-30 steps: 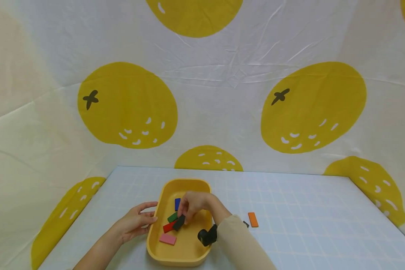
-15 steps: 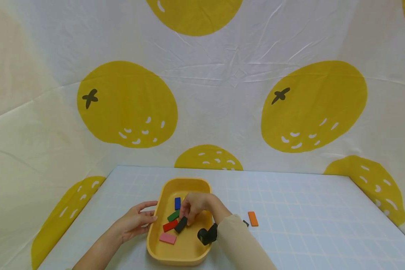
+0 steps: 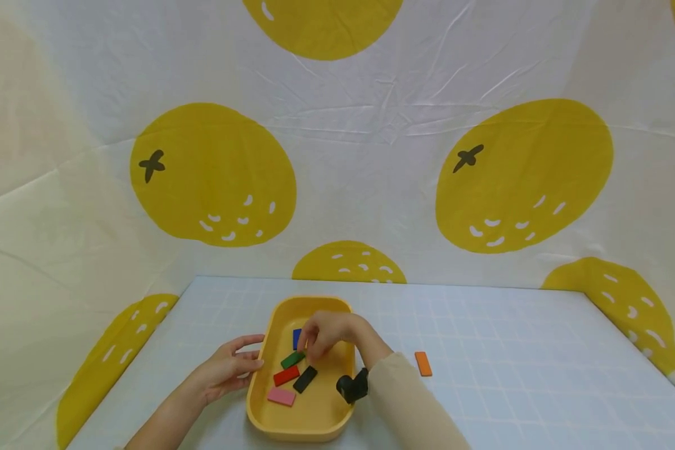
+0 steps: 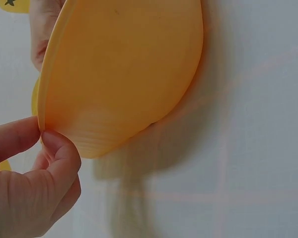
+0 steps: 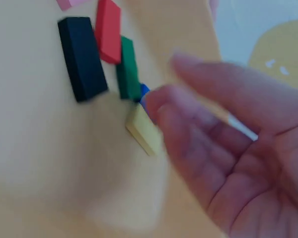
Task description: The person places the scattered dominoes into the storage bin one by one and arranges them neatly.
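Observation:
My left hand (image 3: 229, 370) pinches the left rim of a yellow plastic tray (image 3: 323, 412); in the left wrist view, thumb and finger meet at the rim. Over the tray hovers my right hand (image 3: 327, 332), fingers loosely bent, a gap between thumb and fingertips, holding nothing. Flat on the tray bottom lie a black block (image 3: 305, 379), a red block (image 3: 287, 375), a green block (image 3: 293, 359), a pink block (image 3: 282, 397) and a partly covered blue block (image 3: 296, 339). The right wrist view also shows a pale yellow block (image 5: 143, 130) below the fingertips, hidden in the head view.
An orange block (image 3: 424, 364) lies on the pale gridded tabletop (image 3: 512, 369), right of the tray. A black wrist camera (image 3: 352, 386) sits at the right sleeve, over the tray's right rim. A cloth with yellow fruit prints (image 3: 365, 187) hangs behind.
My right hand set the black block down, let go of it and lifted slightly away from it. The left hand stays at the tray rim. A small dark piece by the right sleeve is now hidden.

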A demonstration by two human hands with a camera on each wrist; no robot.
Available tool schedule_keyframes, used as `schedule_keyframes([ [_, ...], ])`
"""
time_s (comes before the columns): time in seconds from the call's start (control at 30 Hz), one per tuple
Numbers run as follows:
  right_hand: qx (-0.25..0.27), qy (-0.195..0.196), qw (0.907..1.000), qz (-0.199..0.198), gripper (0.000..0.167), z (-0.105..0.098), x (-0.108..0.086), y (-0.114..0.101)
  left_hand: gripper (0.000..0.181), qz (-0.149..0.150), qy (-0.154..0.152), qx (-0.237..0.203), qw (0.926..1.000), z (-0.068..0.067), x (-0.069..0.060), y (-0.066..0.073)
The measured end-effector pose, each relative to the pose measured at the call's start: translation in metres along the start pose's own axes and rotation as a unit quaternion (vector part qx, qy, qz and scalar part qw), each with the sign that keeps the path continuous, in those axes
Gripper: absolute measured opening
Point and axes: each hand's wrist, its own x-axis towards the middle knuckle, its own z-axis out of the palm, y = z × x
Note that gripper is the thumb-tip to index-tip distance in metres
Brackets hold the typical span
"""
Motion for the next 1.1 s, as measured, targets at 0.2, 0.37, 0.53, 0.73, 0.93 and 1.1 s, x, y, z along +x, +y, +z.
schedule_keyframes([
  [0.2,0.06,0.04,0.9971,-0.022,0.025,-0.02,-0.014,-0.002,0.06,0.004,0.025,0.003,0.9997,0.002,0.0,0.0],
  [0.37,0.067,0.078,0.9945,-0.018,0.023,-0.034,-0.028,-0.005,0.059,0.005,0.033,0.004,0.9994,0.003,0.0,0.0],
  [0.53,0.066,0.089,0.9937,-0.011,0.025,-0.047,-0.044,0.0,0.059,-0.001,0.033,0.006,0.9994,0.004,0.0,0.001],
  [0.73,0.069,0.112,0.9914,0.004,0.025,-0.062,-0.066,0.012,0.057,-0.001,0.042,0.007,0.9991,0.004,0.001,0.003],
  [0.93,0.067,0.121,0.9902,0.017,0.024,-0.071,-0.091,0.028,0.057,-0.001,0.044,0.009,0.999,0.004,0.002,0.001],
  [1.1,0.071,0.133,0.9886,0.003,0.025,-0.072,-0.112,0.041,0.058,-0.006,0.041,0.009,0.9991,0.003,0.003,0.0],
])
